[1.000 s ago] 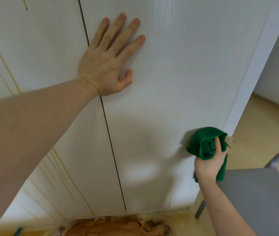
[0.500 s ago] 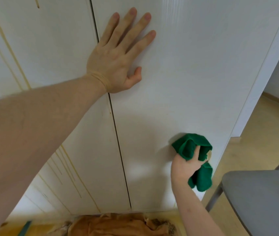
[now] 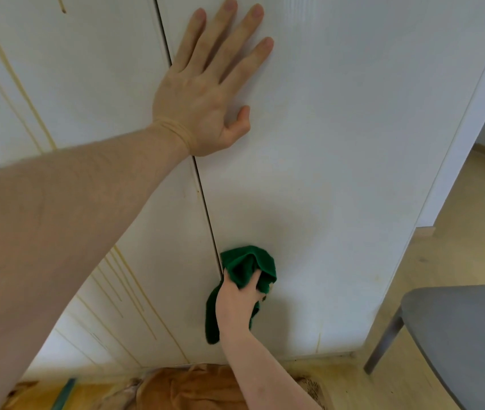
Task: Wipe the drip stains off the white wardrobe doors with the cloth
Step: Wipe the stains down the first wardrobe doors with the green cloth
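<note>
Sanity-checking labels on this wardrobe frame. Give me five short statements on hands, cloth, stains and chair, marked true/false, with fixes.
1. The left hand lies flat on the wardrobe with fingers spread. True.
2. The right hand grips a blue sponge. False: it grips a green cloth.
3. The cloth is low on the right door, beside the gap between the doors. True.
4. The left door is free of stains. False: yellowish drip streaks run down it.
5. A grey chair stands at the left. False: it is at the lower right.
</note>
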